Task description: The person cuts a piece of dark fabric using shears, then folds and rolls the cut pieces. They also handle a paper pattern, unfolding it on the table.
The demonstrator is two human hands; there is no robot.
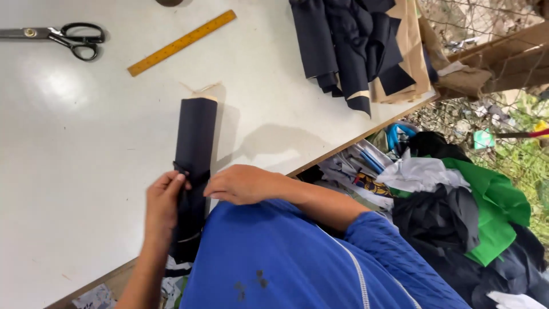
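Dark roll [195,150] of folded fabric is lying on the white table [86,189], one end hanging off the near edge toward the blue shirt [286,257]. Left hand [162,201] is pinching a thin strip or tie around the roll's middle, fingers closed on it. Right hand [243,184] sits on the other side of the roll, curled loosely; can't tell if it's gripping the tie or just resting there. Looks to me like the rolling part is done and the tying is only half there, no finished knot I can see.

Room-wise it's fine: lots of bare table to the left and beyond. Ruler [182,42] and scissors [71,38] are well apart at the far side, and the cloth stack [354,46] is off to the right. The table's edge runs right beside the right wrist, with a scrap heap [457,206] below it.
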